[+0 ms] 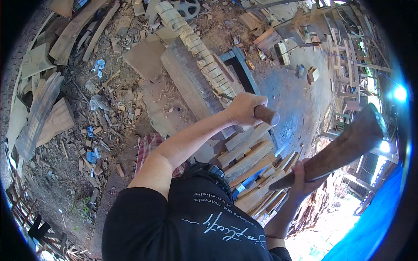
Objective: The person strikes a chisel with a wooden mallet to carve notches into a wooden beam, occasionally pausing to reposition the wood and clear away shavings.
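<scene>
My left hand point(244, 108) is closed round a chisel point(267, 115). Its round wooden handle sticks out past my fist, and a thin dark blade shows on the far side, close to a long timber point(212, 71) cut with a row of notches. That timber lies along a thick plank point(185, 76). At the right, my right hand point(299, 179) grips a heavy wooden mallet point(344, 152) by its narrow end. The mallet's broad head is raised up and to the right, apart from the chisel.
Stacked boards point(248, 158) lie just in front of my body. Wood chips and offcuts cover the ground at the left, near large curved slabs point(41, 113). A dark blue frame point(241, 69) lies beyond the timber. A blue sheet point(370, 217) hangs at the lower right.
</scene>
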The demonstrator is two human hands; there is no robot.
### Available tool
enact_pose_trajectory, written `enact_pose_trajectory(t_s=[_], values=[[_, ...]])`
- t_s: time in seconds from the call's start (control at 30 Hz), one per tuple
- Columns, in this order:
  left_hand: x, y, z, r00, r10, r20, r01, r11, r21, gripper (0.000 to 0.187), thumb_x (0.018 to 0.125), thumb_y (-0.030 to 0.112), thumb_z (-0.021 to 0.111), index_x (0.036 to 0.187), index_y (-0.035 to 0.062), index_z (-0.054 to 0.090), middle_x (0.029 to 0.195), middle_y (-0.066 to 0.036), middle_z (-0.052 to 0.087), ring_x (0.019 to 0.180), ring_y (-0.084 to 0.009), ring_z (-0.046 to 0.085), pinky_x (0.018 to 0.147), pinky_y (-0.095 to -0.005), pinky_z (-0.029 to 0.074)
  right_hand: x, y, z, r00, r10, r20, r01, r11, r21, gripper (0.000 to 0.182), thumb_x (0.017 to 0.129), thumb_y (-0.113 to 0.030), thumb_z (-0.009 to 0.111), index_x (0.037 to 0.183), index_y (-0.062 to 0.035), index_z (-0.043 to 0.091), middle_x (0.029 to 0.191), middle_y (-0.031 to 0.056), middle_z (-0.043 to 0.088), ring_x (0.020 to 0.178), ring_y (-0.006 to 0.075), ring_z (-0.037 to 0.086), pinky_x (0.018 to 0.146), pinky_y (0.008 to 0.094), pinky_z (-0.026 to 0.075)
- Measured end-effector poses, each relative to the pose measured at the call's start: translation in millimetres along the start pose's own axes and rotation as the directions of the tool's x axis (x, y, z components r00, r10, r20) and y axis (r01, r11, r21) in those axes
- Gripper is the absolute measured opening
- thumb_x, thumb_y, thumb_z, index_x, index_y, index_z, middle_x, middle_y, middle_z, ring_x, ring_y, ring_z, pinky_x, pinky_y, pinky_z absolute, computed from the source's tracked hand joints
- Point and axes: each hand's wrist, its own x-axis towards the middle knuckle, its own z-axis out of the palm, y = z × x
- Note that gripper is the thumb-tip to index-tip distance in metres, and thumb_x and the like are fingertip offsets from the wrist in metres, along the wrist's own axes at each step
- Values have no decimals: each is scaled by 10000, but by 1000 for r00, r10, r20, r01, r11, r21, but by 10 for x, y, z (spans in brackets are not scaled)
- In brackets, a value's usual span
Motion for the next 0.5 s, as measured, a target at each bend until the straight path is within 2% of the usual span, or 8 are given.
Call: enact_pose_trajectory(t_s=[0.07,0.13,0.17,0.2,0.33,0.4,0.43,0.5], values=[[37,1,-20,1000,-25,-2,25,998,-51,253,639,230,744,764,125,550,682,-105,615,677,-351,621,576,-436,449,-13,44,64,999,-44,9,44,999,24,806,773,-26,716,1413,5,228,861,115,591,674,150,601,567,257,511],[58,-26,-57,1000,-23,-11,22,997,-70,250,641,228,741,764,121,551,681,-108,614,680,-353,621,576,-436,449,-179,291,211,982,182,-59,-180,983,31,839,747,-85,773,1401,29,259,919,121,608,768,201,619,661,309,529],[64,-31,-66,1000,-19,-20,17,996,-93,248,642,226,738,764,117,551,679,-111,612,683,-356,620,576,-435,449,-235,284,295,932,313,185,-282,943,-175,814,736,-183,789,1363,55,327,990,159,614,878,242,610,772,338,505],[42,-45,-54,1000,-17,-19,15,995,-95,248,642,226,738,764,117,551,679,-111,612,683,-356,620,576,-435,449,-282,212,402,799,465,381,-315,864,-394,812,725,-282,804,1326,81,396,1062,197,620,987,284,601,883,367,482],[11,-110,-74,999,-34,-6,34,999,-25,241,653,225,730,776,115,554,682,-112,613,689,-354,623,581,-441,450,-461,284,276,862,416,289,-344,900,-269,749,718,-246,811,1278,74,429,1043,199,620,986,282,599,883,377,476],[42,-87,-47,1000,-15,10,15,1000,-18,245,654,227,731,782,115,554,685,-111,614,693,-353,625,582,-444,452,-377,206,126,983,181,23,-171,958,-232,608,741,-146,786,1225,53,475,963,116,612,882,233,590,843,372,482],[45,-73,-46,1000,-15,26,15,1000,-1,246,656,229,730,784,114,554,686,-110,617,692,-350,627,582,-445,455,-290,145,29,982,185,19,-176,956,-236,608,741,-146,786,1225,53,475,963,116,612,882,233,590,843,372,482],[12,-68,-7,998,-19,54,18,1000,15,247,658,230,728,786,113,553,686,-109,619,692,-348,629,583,-446,459,-168,43,-146,980,141,143,-152,986,73,282,765,-80,724,982,-36,551,871,63,596,789,171,584,779,306,491]])
